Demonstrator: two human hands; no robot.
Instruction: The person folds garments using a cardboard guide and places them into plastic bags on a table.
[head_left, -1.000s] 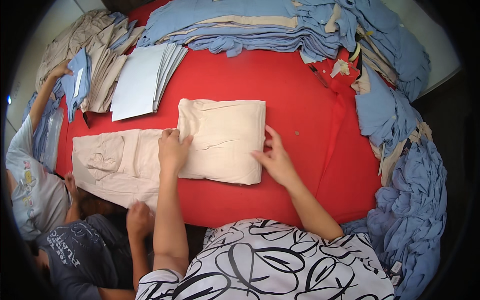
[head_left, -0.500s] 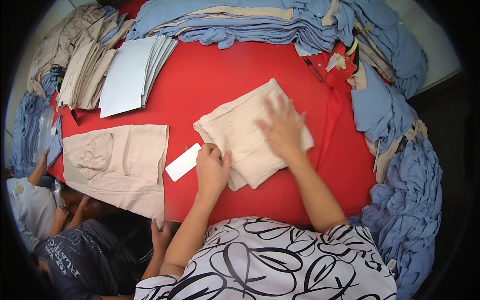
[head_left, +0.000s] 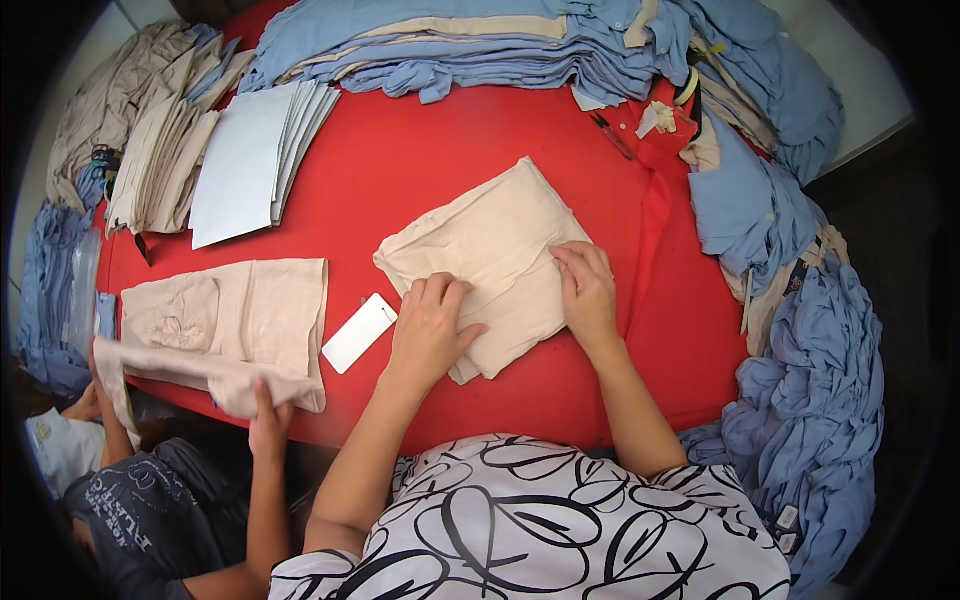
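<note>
A folded beige garment (head_left: 505, 260) lies at a slant on the red-covered table in front of me. My left hand (head_left: 430, 328) rests on its near left part, fingers slightly bent and thumb held apart. At the garment's right edge, my right hand (head_left: 587, 292) has its fingers curled over the cloth, thumb close to them. A white tag (head_left: 360, 333) with a small slot lies flat just left of my left hand, partly beside the garment's corner.
A co-worker's hands (head_left: 268, 425) fold a second beige garment (head_left: 270, 300) at the left. Beyond it stand white cards (head_left: 240, 165) and folded beige cloth (head_left: 160, 165). Blue garments (head_left: 450, 50) line the far side; more blue cloth (head_left: 810, 400) hangs at right. Small snips (head_left: 612, 135) lie far right.
My right hand has come down from sweeping over the cloth to its right edge. My left hand has moved off the tag side onto the garment. The co-worker has lifted their garment's near edge.
</note>
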